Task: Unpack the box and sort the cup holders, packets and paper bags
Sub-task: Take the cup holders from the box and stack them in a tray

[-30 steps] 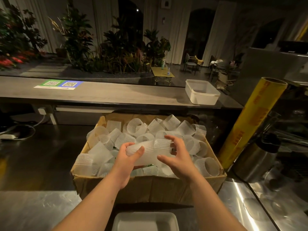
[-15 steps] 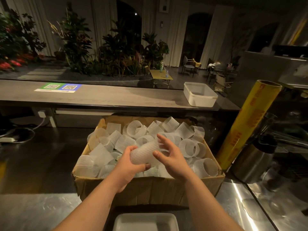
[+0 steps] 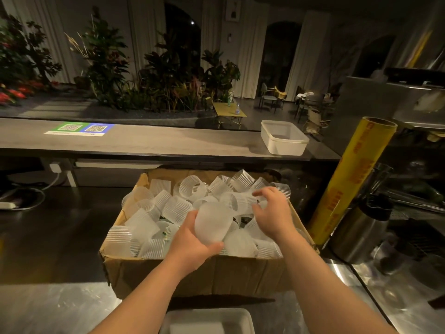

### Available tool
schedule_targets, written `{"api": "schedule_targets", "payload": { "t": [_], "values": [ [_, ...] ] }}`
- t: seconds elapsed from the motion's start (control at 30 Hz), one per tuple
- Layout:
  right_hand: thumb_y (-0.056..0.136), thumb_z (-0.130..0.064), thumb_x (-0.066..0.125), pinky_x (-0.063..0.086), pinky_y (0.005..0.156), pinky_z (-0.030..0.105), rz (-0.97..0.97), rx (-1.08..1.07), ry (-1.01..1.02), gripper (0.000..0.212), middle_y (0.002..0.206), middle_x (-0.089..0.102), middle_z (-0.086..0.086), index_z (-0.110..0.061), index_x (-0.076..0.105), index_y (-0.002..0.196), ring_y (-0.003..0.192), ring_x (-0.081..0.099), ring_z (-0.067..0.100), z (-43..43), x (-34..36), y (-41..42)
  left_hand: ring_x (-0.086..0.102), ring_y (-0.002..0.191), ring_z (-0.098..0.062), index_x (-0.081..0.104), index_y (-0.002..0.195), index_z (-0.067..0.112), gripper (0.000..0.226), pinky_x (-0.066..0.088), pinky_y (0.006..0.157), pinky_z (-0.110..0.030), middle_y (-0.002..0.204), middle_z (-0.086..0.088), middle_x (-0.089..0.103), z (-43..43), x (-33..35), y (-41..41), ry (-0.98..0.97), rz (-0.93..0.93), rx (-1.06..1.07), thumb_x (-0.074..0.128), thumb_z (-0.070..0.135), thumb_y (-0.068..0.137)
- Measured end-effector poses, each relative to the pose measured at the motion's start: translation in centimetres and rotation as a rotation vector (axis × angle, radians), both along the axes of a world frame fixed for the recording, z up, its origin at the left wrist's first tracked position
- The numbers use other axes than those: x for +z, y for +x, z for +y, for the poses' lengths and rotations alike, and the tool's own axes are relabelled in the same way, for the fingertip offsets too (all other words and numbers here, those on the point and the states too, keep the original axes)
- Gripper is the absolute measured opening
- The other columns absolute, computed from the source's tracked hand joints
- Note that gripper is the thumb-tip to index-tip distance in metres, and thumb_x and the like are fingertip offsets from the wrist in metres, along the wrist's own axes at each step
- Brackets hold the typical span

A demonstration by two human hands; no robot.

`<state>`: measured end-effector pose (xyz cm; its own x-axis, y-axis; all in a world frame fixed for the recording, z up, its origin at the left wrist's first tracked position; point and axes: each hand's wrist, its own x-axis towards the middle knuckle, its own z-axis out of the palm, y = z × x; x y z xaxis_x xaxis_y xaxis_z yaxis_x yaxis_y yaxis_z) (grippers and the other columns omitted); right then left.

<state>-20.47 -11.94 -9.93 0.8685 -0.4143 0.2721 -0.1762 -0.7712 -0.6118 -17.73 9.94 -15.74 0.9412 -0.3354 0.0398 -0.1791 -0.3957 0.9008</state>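
The left hand (image 3: 190, 245) is gripping a frosted cup holder (image 3: 210, 222) over the near side of the box (image 3: 192, 273), its long axis pointing far-right — towards the ribbed holder (image 3: 240, 201) that the right hand (image 3: 272, 213) is pinching with curled fingers. A white tub (image 3: 209, 320) is sitting nearest on the steel counter (image 3: 48, 309) — a dim café is lying beyond.

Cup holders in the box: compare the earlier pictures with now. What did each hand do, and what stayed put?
The right hand let go of the frosted holder and moved back to pinch a ribbed holder. The left hand alone keeps hold of the frosted one. The box and yellow roll stayed.
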Motion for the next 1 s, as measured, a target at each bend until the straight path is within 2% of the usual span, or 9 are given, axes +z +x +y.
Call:
{"api": "schedule_targets", "payload": {
  "t": [0.13,0.17,0.23,0.33,0.47,0.53,0.63,0.87,1.0],
  "values": [
    [0.088,-0.01,0.07,0.003,0.126,0.053,0.414,-0.01,-0.369,0.075,0.171,0.011,0.002,-0.033,0.038,0.152,0.158,0.0,0.029,-3.1,-3.6,1.2,0.057,0.103,-0.012,0.029,0.134,0.047,0.087,0.058,0.079,-0.028,0.117,0.019,0.045,0.1,0.0,0.2,-0.008,0.026,0.017,0.091,0.035,0.073],
    [0.086,-0.01,0.073,0.003,0.126,0.054,0.437,0.002,-0.412,0.082,0.171,0.01,0.002,-0.033,0.034,0.155,0.158,0.0,0.029,-3.4,-4.4,1.3,0.057,0.102,-0.012,0.029,0.134,0.046,0.088,0.059,0.078,-0.028,0.117,0.018,0.045,0.2,0.0,0.3,-0.009,0.03,0.019,0.091,0.035,0.074],
    [0.087,-0.009,0.073,0.018,0.127,0.051,0.368,-0.008,-0.441,0.08,0.166,0.027,0.001,-0.031,0.036,0.153,0.155,0.02,0.026,-3.9,-5.1,1.3,0.057,0.102,-0.012,0.028,0.136,0.046,0.088,0.058,0.077,-0.026,0.118,0.017,0.045,0.3,-0.1,0.3,-0.01,0.041,0.011,0.091,0.034,0.074],
    [0.09,-0.02,0.074,0.043,0.115,0.038,0.137,-0.065,-0.295,0.066,0.151,0.048,-0.002,-0.025,0.044,0.148,0.137,0.046,0.019,-4.0,-4.4,1.0,0.056,0.101,-0.01,0.028,0.137,0.046,0.091,0.057,0.077,-0.025,0.118,0.018,0.045,0.6,-0.2,0.5,-0.025,0.049,0.024,0.091,0.034,0.073],
    [0.09,-0.031,0.076,0.045,0.108,0.036,-0.152,-0.058,-0.026,0.069,0.147,0.049,-0.004,-0.026,0.041,0.15,0.132,0.048,0.016,-1.6,-1.6,0.6,0.056,0.105,-0.011,0.029,0.138,0.047,0.093,0.059,0.09,-0.038,0.12,0.018,0.048,0.5,-0.5,1.0,-0.012,0.07,0.04,0.092,0.036,0.071],
    [0.094,-0.036,0.07,0.051,0.097,0.032,-0.252,0.003,0.264,0.061,0.139,0.052,-0.005,-0.026,0.043,0.149,0.121,0.053,0.011,0.6,0.0,0.3,0.056,0.108,-0.014,0.029,0.138,0.047,0.094,0.058,0.095,-0.045,0.121,0.015,0.049,0.2,-0.7,1.1,0.014,0.069,0.048,0.093,0.036,0.07],
    [0.098,-0.038,0.065,0.049,0.083,0.021,-0.212,0.156,0.521,0.054,0.13,0.054,-0.008,-0.028,0.046,0.148,0.113,0.055,0.006,3.7,1.0,0.1,0.052,0.115,-0.02,0.03,0.144,0.045,0.097,0.052,0.104,-0.05,0.127,0.01,0.047,0.0,-1.0,1.2,0.021,0.087,0.066,0.094,0.032,0.071],
    [0.098,-0.037,0.065,0.043,0.079,0.012,-0.011,0.28,0.499,0.055,0.126,0.058,-0.007,-0.024,0.05,0.149,0.11,0.056,0.004,5.7,-0.6,0.3,0.051,0.116,-0.023,0.033,0.133,0.051,0.092,0.058,0.097,-0.048,0.117,0.017,0.042,0.2,-1.5,1.4,0.01,0.094,0.092,0.094,0.02,0.071],
    [0.098,-0.031,0.064,0.043,0.084,0.013,0.015,0.271,0.499,0.052,0.108,0.059,-0.02,-0.02,0.052,0.148,0.108,0.059,0.0,5.0,-0.4,0.0,0.049,0.116,-0.02,0.032,0.138,0.046,0.094,0.058,0.098,-0.048,0.116,0.015,0.043,0.0,-1.4,1.3,0.072,0.062,0.1,0.094,0.021,0.071]
  ]
}}
